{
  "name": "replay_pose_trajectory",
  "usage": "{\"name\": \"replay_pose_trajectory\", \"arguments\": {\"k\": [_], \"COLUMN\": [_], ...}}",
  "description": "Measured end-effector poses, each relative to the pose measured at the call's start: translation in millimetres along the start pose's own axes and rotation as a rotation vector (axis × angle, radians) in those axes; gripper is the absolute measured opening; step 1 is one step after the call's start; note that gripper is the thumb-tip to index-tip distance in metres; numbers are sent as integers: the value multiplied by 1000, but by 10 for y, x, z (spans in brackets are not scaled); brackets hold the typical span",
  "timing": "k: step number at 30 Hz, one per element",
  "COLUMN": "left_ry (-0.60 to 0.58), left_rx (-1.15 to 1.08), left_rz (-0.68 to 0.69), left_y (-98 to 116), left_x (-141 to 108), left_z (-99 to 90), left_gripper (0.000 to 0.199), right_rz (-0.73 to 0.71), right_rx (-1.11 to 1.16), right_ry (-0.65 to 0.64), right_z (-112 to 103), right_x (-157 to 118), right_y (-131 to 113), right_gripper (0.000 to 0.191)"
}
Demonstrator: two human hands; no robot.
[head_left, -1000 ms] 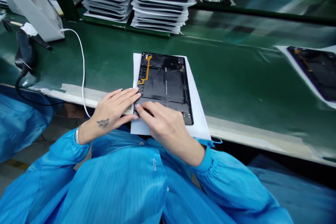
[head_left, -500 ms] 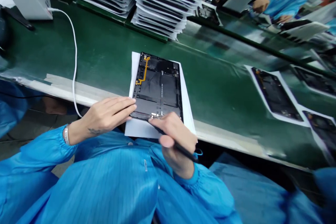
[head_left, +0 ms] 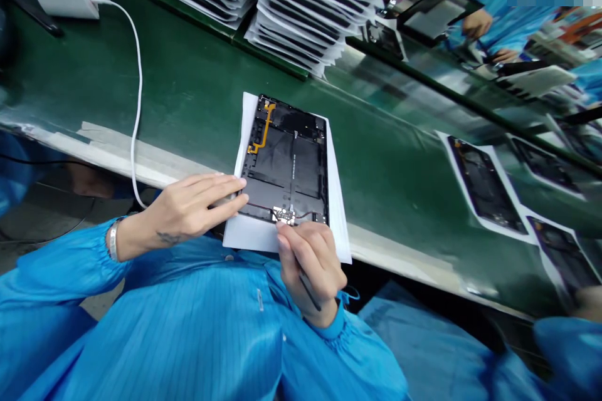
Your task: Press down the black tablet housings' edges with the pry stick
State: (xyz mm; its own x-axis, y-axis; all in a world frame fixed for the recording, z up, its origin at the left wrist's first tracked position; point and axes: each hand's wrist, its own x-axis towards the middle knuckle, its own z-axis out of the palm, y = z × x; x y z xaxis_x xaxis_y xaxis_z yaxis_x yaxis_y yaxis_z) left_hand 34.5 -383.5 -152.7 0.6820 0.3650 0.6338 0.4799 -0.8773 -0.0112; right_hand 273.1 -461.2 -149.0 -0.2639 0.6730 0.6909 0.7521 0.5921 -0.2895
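Observation:
An opened black tablet housing [head_left: 277, 169] lies on a white sheet [head_left: 338, 225] near the bench's front edge. An orange flex cable [head_left: 266, 131] runs along its upper left, and a small circuit board [head_left: 284, 215] sits at its lower edge. My left hand [head_left: 197, 203] has its fingers stretched out, their tips on the housing's lower left edge. Wrapped round a thin dark tool [head_left: 310, 293], my right hand [head_left: 313, 263] has its fingertips at the small board. The tool's tip is hidden by the fingers.
Stacks of white sheets with dark panels [head_left: 305, 12] stand at the back. A white cable [head_left: 140, 75] hangs over the front edge at left. More housings [head_left: 489, 182] lie on sheets at right. A person's hand [head_left: 477, 24] shows across the bench.
My right hand has turned, its fingers now closer together, and the tool lies lower within it. More of the small board shows. My left hand stays at the housing's left edge.

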Motion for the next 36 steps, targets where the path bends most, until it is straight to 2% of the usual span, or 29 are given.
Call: {"name": "replay_pose_trajectory", "arguments": {"k": [6, 11, 14, 23, 28, 32, 36], "left_ry": [-103, -211, -239, -196, -156, -20, -7], "left_rx": [78, 189, 224, 190, 154, -22, -79], "left_rz": [35, 27, 4, -33, 17, 70, 23], "left_y": [66, 208, 263, 305, 230, 71, 29], "left_x": [49, 189, 244, 205, 166, 14, -35], "left_z": [-82, -136, -135, -78, -66, -10, 8], "left_gripper": [30, 37, 35, 30, 24, 25, 27], "right_rz": [77, 339, 422, 271, 156, 149, 188], "right_rx": [175, 452, 525, 456, 470, 502, 482], "right_ry": [37, -87, -147, -220, -262, -300, -297], "right_z": [-79, -45, 11, 67, 53, 48, -37], "right_x": [71, 395, 514, 552, 605, 617, 565], "right_y": [65, 76, 58, 54, 64, 96, 154], "right_gripper": [38, 18, 19, 15, 14, 15, 15]}}
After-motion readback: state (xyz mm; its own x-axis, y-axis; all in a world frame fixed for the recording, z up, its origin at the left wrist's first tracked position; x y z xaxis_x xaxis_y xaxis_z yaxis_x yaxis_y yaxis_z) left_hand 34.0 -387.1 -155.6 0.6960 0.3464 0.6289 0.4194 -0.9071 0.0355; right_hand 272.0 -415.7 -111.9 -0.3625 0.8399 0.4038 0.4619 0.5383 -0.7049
